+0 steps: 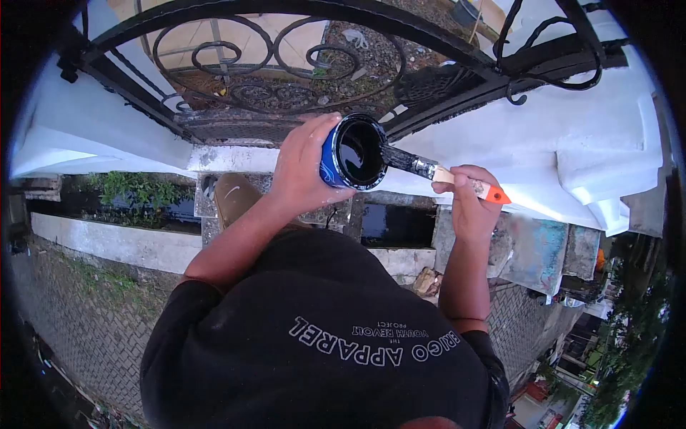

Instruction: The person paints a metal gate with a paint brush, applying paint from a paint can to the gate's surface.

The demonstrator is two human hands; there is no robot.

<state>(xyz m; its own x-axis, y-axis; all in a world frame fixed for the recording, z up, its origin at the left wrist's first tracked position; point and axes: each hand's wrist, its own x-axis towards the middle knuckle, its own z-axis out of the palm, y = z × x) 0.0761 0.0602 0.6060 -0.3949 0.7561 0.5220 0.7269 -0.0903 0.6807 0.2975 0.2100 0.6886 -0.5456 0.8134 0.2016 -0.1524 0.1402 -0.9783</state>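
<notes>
Now, at this moment:

Left hand: the left hand (304, 168), just left of frame centre, is wrapped around the side of a blue paint can (351, 152), fingers closed on its wall, and holds it tipped so the open mouth faces the camera.

Right hand: the right hand (468, 196), right of centre, is closed around the pale handle of a paintbrush (436, 171) with an orange tip at the butt end.

Paint can: centre of the frame, held in the air, full of glossy black paint.

Paintbrush: it lies aslant, bristles at the can's right rim and black with paint; whether they dip into the liquid or rest on the rim I cannot tell.

Step in hand: by my judgement, loading or wiping the brush at the can.

Next move calls for: a steady can, excess paint scraped off on the rim, then a careful carry so nothing drips on the white wall (572, 136).

Further out: a black wrought-iron gate (286, 50) with scrolls spans the top of the frame; a brown shoe (234, 196) stands on the ledge to the left of centre; the black T-shirt (321, 336) fills the bottom.
</notes>
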